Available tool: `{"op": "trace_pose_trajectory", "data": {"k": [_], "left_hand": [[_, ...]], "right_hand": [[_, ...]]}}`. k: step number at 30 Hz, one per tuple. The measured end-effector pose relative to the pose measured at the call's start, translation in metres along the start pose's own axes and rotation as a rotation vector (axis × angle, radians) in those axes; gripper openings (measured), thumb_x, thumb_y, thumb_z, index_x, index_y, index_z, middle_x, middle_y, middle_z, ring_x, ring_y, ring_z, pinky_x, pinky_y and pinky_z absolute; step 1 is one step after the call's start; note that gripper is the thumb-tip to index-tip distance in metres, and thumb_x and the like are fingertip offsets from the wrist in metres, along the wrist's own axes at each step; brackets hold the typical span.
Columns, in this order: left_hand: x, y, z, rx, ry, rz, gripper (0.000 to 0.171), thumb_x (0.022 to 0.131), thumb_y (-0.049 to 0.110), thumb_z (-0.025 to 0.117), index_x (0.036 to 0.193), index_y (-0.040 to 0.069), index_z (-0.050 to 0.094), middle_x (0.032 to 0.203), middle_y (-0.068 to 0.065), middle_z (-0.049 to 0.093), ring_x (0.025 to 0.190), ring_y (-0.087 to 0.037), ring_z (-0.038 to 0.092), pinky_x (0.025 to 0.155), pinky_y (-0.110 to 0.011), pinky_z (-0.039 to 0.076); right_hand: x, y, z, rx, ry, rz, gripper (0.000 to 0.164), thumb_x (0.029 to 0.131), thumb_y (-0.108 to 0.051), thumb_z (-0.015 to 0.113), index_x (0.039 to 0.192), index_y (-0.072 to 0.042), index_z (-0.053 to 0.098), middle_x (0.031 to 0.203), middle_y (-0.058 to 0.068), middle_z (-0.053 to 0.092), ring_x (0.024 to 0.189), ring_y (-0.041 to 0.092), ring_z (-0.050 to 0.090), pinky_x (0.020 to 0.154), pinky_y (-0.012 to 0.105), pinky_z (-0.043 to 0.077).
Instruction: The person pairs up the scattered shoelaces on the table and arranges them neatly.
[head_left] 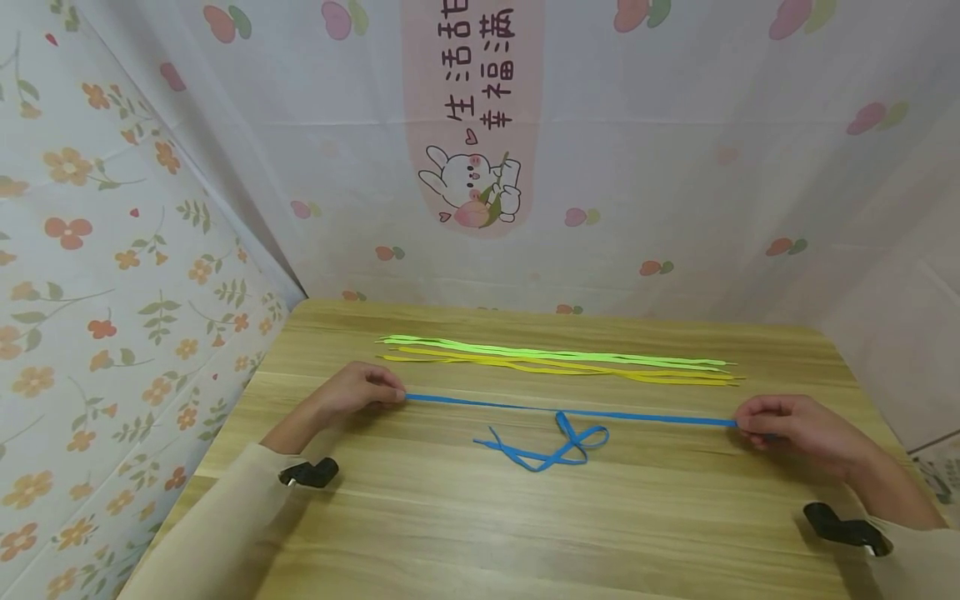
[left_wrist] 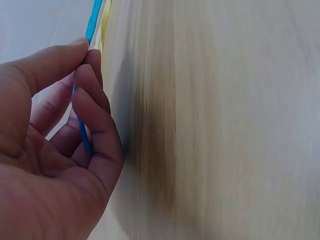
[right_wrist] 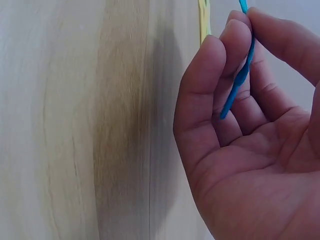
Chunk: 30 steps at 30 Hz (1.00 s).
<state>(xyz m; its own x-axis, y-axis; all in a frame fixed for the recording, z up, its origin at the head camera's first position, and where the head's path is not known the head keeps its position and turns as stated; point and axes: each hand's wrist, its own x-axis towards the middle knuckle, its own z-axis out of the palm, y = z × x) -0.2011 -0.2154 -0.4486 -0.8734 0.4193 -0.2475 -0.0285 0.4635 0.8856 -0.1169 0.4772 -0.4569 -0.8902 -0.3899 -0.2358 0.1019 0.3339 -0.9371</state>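
A blue shoelace (head_left: 645, 417) stretches nearly straight between both hands across the table. My left hand (head_left: 360, 387) pinches one end between thumb and fingertips; in the left wrist view the short tip of the blue lace (left_wrist: 84, 135) hangs inside the curled fingers. The other end is pinched by my right hand (head_left: 795, 425), and the right wrist view shows its tip (right_wrist: 230, 102) dangling in front of the palm. A second blue shoelace (head_left: 547, 461) lies loosely looped on the table just below the stretched one.
Behind the stretched lace, light green shoelaces (head_left: 540, 352) and yellow shoelaces (head_left: 555, 367) lie side by side across the wooden table (head_left: 465, 533). A printed curtain (head_left: 637, 167) hangs at the back, and a floral cloth (head_left: 97, 275) borders the left side.
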Motion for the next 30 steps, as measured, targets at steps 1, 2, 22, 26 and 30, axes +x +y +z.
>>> {"op": "trace_pose_trajectory", "data": {"k": [1,2,22,26,30], "left_hand": [[0.000,0.000,-0.001,0.007,0.001,0.001,0.017,0.101,0.011,0.080,0.111,-0.004,0.080,0.101,-0.006,0.078,0.092,-0.018,0.068,0.083,-0.029,0.057],[0.000,-0.001,-0.002,0.012,0.004,0.002,0.017,0.101,0.012,0.080,0.110,-0.003,0.080,0.101,-0.006,0.077,0.092,-0.018,0.067,0.082,-0.029,0.056],[0.003,-0.010,-0.021,-0.093,0.019,-0.032,0.019,0.105,0.004,0.072,0.116,-0.010,0.077,0.096,-0.001,0.072,0.086,-0.013,0.062,0.078,-0.025,0.053],[0.004,-0.013,-0.024,-0.093,0.034,-0.046,0.019,0.105,0.005,0.072,0.116,-0.010,0.077,0.096,-0.001,0.073,0.087,-0.013,0.063,0.078,-0.025,0.054],[0.004,-0.015,-0.026,-0.095,0.042,-0.054,0.019,0.105,0.006,0.073,0.116,-0.010,0.077,0.097,-0.001,0.074,0.088,-0.012,0.064,0.079,-0.024,0.055]], "right_hand": [[0.000,0.001,-0.001,0.003,-0.002,-0.008,0.019,0.113,0.005,0.050,0.111,0.014,0.067,0.098,-0.001,0.069,0.084,0.014,0.065,0.075,0.028,0.058],[-0.001,0.002,-0.003,0.010,0.000,-0.009,0.020,0.113,0.005,0.049,0.111,0.012,0.068,0.099,-0.002,0.069,0.085,0.014,0.066,0.075,0.028,0.058],[-0.009,0.013,-0.021,0.220,0.040,0.005,0.036,0.114,0.008,0.047,0.116,-0.007,0.080,0.108,0.000,0.080,0.094,0.011,0.074,0.082,0.027,0.061],[-0.009,0.015,-0.024,0.279,0.034,-0.004,0.039,0.113,0.010,0.045,0.116,-0.008,0.080,0.110,0.001,0.080,0.096,0.012,0.076,0.084,0.027,0.062],[-0.009,0.015,-0.023,0.280,0.066,0.021,0.038,0.113,0.009,0.048,0.114,-0.010,0.081,0.110,0.000,0.080,0.096,0.012,0.076,0.084,0.027,0.062]]}}
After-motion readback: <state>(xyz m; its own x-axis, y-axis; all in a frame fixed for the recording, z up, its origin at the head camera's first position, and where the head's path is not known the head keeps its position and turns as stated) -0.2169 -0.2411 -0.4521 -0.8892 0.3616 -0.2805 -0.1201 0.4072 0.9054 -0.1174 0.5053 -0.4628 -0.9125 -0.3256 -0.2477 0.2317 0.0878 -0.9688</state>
